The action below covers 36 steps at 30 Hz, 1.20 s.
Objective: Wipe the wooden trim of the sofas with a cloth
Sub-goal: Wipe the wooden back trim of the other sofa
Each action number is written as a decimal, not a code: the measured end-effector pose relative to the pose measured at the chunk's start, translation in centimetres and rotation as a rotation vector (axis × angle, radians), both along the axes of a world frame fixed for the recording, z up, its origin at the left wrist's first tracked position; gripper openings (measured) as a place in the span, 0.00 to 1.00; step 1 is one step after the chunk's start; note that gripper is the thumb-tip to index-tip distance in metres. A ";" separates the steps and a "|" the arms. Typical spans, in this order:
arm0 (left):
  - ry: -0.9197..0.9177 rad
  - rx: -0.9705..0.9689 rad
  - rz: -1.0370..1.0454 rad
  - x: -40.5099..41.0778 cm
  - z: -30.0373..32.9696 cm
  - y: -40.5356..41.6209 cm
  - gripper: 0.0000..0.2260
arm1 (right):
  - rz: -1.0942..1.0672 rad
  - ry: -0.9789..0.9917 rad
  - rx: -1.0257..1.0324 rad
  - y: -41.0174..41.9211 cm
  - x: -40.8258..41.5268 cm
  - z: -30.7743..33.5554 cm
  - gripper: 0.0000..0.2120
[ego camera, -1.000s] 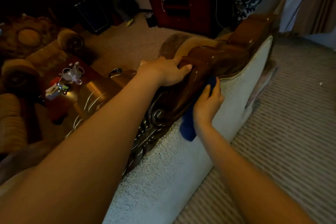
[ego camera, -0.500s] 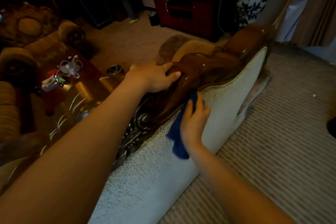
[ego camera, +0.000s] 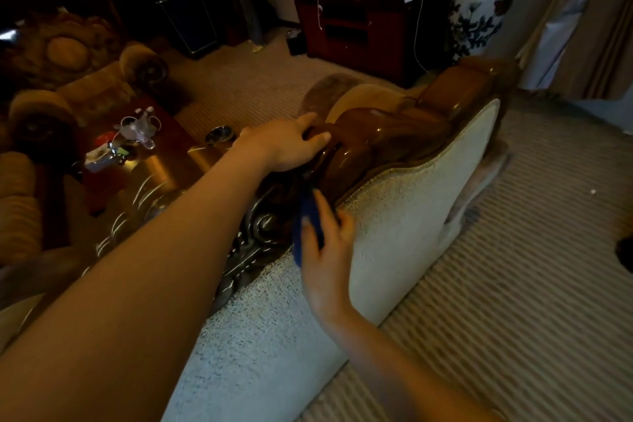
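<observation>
I stand behind a sofa whose pale fabric back is topped by glossy carved wooden trim. My left hand rests on the crest of the trim, fingers curled over its top edge. My right hand holds a dark blue cloth pressed against the darker carved scrollwork just below my left hand. Part of the cloth is hidden behind my fingers.
A red coffee table with small clutter stands beyond the sofa, with other upholstered seats at the left. A dark red cabinet and a tall painted vase stand at the back. Striped carpet lies to my right.
My right hand has slid the blue cloth down and toward me along the trim, from the smooth curve to the carved scrollwork. My left hand keeps its hold on the crest.
</observation>
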<state>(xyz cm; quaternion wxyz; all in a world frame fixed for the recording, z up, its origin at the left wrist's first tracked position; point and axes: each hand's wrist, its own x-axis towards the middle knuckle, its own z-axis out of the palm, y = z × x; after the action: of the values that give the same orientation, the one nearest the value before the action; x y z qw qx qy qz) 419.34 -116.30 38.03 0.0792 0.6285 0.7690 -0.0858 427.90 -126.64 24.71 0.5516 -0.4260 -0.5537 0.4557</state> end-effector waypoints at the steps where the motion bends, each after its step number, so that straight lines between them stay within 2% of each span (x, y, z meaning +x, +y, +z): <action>1: -0.088 0.097 0.022 -0.2 0.0 0.0 0.28 | 0.033 -0.028 0.106 -0.2 -0.2 0.8 0.21; 3: -0.240 0.316 0.073 -0.3 0.4 -0.5 0.24 | 0.011 -0.066 0.237 0.9 -0.6 2.2 0.21; 5: -0.306 0.445 0.131 -0.3 1.4 -1.5 0.22 | -0.016 -0.116 0.258 3.6 -0.5 4.2 0.21; 6: -0.291 0.460 0.155 -0.4 2.2 -2.0 0.21 | -0.020 -0.175 0.264 5.3 -0.4 5.3 0.20; 9: -0.120 0.423 0.198 -1.5 4.8 -4.5 0.14 | -0.001 -0.579 0.264 9.0 -0.9 8.2 0.18; 10: -0.075 0.428 0.202 -2.2 5.5 -5.6 0.13 | 0.013 -0.654 0.273 9.3 -1.3 8.7 0.18; 12: -0.024 0.486 0.217 -3.8 6.0 -8.0 0.12 | 0.027 -0.590 0.266 8.3 -1.7 8.8 0.18; 14: -0.052 0.562 0.276 -4.9 5.2 -10.1 0.13 | 0.029 -0.333 0.279 5.0 -1.8 7.4 0.18; 15: -0.125 0.599 0.324 -5.2 4.5 -10.8 0.14 | 0.034 -0.212 0.302 2.9 -1.7 6.4 0.19; 17: -0.349 0.676 0.426 -5.0 3.4 -11.7 0.14 | 0.048 -0.119 0.398 -0.6 -1.5 5.0 0.19; 18: -0.438 0.725 0.455 -4.8 3.1 -11.8 0.14 | 0.057 -0.134 0.462 -0.8 -1.6 4.7 0.20; 20: -0.475 0.791 0.443 -4.7 2.8 -11.9 0.14 | 0.038 -0.232 0.543 1.4 -2.0 5.4 0.19; 22: -0.450 0.798 0.426 -4.7 2.8 -12.1 0.15 | -0.015 -0.298 0.429 5.3 -2.5 7.1 0.18; 24: -0.427 0.797 0.432 -4.7 2.7 -12.1 0.15 | -0.061 -0.293 0.215 8.9 -2.8 8.2 0.18; 25: -0.424 0.802 0.436 -4.8 2.6 -12.0 0.15 | -0.084 -0.286 0.174 9.7 -2.9 8.4 0.18; 27: -0.445 0.809 0.437 -4.9 2.5 -11.9 0.16 | -0.136 -0.236 0.232 8.5 -2.9 7.8 0.17; 30: -0.468 0.823 0.418 -5.1 2.3 -12.0 0.18 | -0.142 -0.137 0.349 1.9 -3.4 3.9 0.18; 33: -0.487 0.825 0.415 -5.0 2.2 -12.1 0.18 | -0.017 -0.281 0.481 -3.9 -4.3 -0.1 0.22; 36: -0.485 0.832 0.410 -4.8 2.2 -12.2 0.18 | -0.025 -0.314 0.545 -2.5 -4.1 -0.3 0.26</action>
<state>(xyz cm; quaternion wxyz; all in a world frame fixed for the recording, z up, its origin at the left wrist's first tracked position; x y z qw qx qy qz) 414.49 -128.50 40.27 0.0140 0.4452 0.8049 0.3921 423.82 -129.10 24.37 0.5589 -0.3344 -0.7284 0.2126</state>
